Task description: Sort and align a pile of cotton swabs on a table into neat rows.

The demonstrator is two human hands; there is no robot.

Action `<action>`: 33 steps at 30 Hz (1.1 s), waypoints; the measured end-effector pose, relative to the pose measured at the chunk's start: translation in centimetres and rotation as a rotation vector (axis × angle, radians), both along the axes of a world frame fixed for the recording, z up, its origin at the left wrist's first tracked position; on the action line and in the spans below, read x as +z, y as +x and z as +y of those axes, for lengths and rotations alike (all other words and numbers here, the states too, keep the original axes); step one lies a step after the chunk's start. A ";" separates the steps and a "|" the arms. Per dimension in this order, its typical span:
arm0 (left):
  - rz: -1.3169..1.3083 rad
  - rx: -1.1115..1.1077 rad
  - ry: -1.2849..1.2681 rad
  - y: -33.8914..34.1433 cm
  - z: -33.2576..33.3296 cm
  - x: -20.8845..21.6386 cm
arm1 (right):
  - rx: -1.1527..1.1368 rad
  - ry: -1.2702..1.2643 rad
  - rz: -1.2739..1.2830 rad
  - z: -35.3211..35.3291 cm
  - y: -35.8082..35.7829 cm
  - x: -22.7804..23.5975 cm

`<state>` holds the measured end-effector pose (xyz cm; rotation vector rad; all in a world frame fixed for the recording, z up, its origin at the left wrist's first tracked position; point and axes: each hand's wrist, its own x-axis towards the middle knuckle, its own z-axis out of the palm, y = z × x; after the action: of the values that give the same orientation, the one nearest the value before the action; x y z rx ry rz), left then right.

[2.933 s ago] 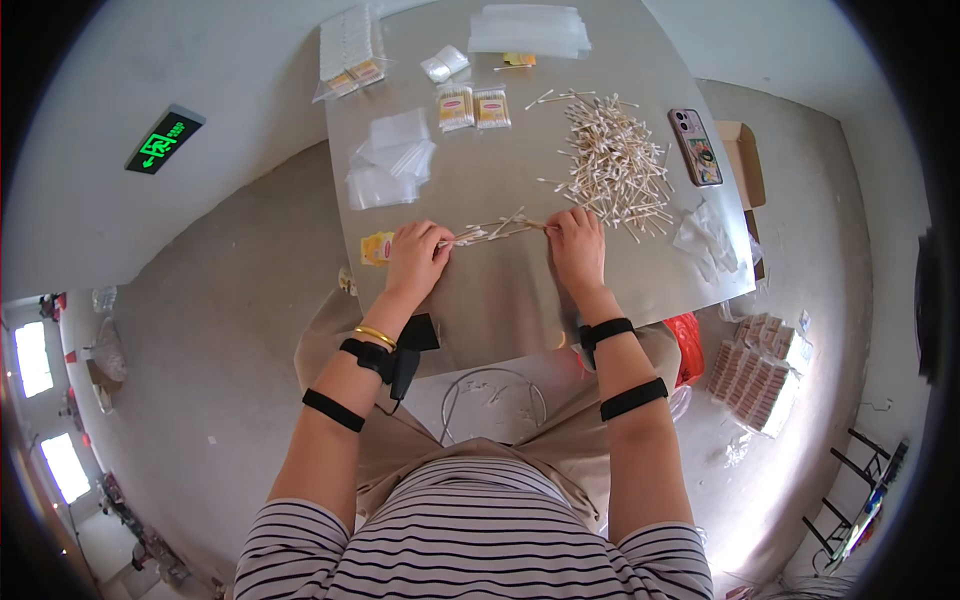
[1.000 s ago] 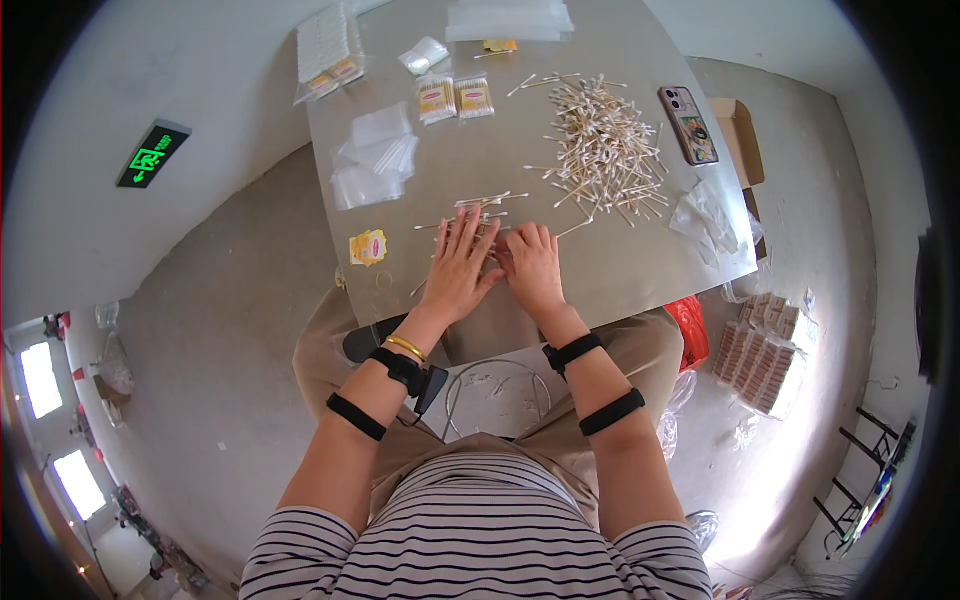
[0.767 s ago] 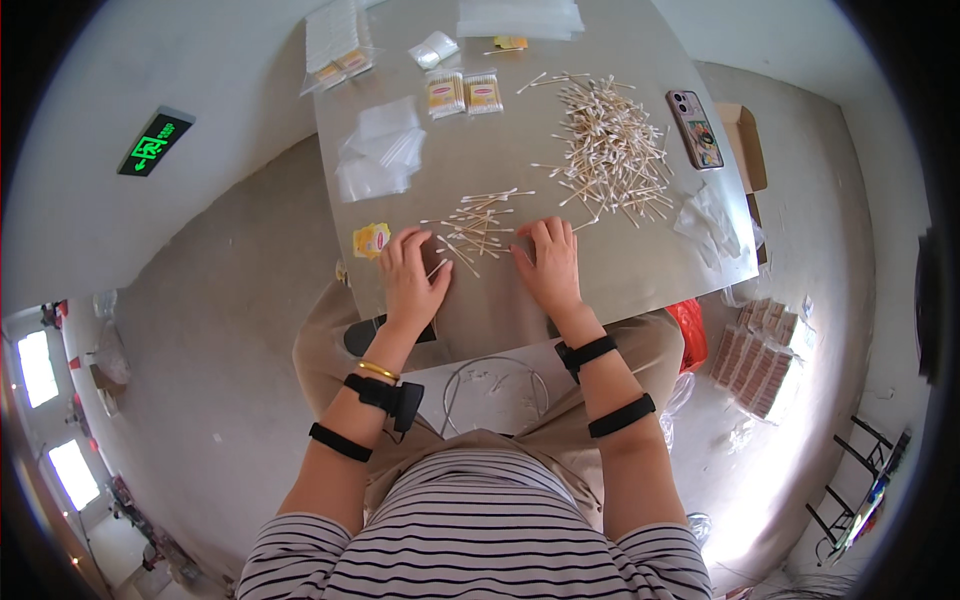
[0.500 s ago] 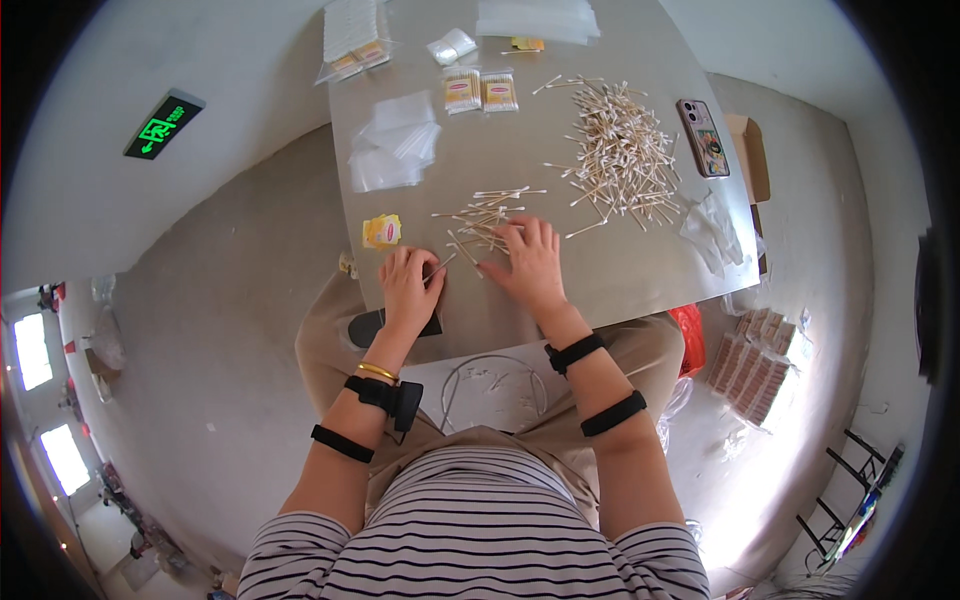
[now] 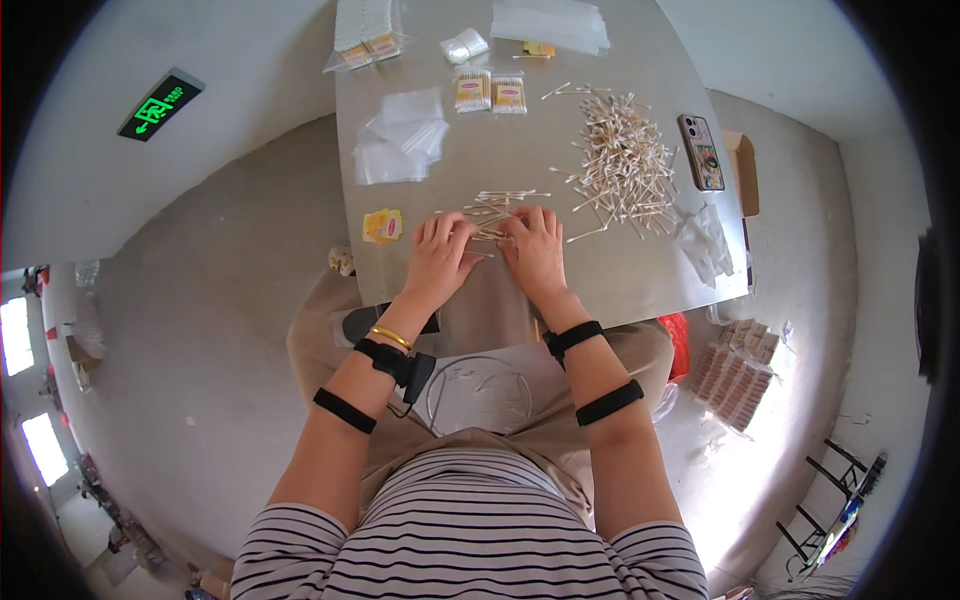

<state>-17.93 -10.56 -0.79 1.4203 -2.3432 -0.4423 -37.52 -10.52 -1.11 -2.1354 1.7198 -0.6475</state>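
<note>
- The small cluster of cotton swabs [image 5: 491, 209] lies on the metal table [image 5: 500, 150] in front of me, between my two hands, its sticks mostly crosswise, some at a slant.
- My left hand [image 5: 437, 262] is at the cluster's left end, fingers curled in and narrow; a swab pokes out beside my thumb, but I cannot tell whether I pinch it.
- My right hand [image 5: 536, 255] is at the right end, fingers bent down at the swab tips; I cannot tell if any are gripped.
- To the right of the cluster, well apart from my left hand, sits the big heap of loose swabs [image 5: 628, 165].
- Left of my left hand lie yellow cards [image 5: 382, 226].
- Beyond them, clear bags [image 5: 400, 145] overlap one another.
- Farther up, two filled packs [image 5: 490, 92] lie side by side, near a bundle of clear plastic [image 5: 464, 46].
- At the right edge are a phone [image 5: 701, 152] and, nearer me, crumpled plastic [image 5: 706, 246].
- On the floor to the right stand stacked packs [image 5: 738, 375].
</note>
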 end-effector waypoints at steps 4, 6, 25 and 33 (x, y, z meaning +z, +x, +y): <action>0.031 0.053 -0.043 -1.5 -1.2 -0.1 | -0.017 -0.020 -0.119 -0.8 -0.8 0.5; -0.005 0.033 0.020 -1.6 -1.2 -0.7 | -0.045 -0.056 -0.116 -1.8 -1.6 0.5; -0.132 0.096 -0.023 -3.2 -0.9 -2.2 | -0.162 0.069 -0.075 -5.0 -2.9 -0.3; -0.151 0.092 -0.007 -3.1 -0.9 -2.0 | -0.151 0.027 -0.092 -6.5 -4.1 -0.6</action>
<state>-21.06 -11.49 -2.84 1.6013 -2.3797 -0.3107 -41.63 -17.02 -1.68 -1.9404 1.8408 -0.7458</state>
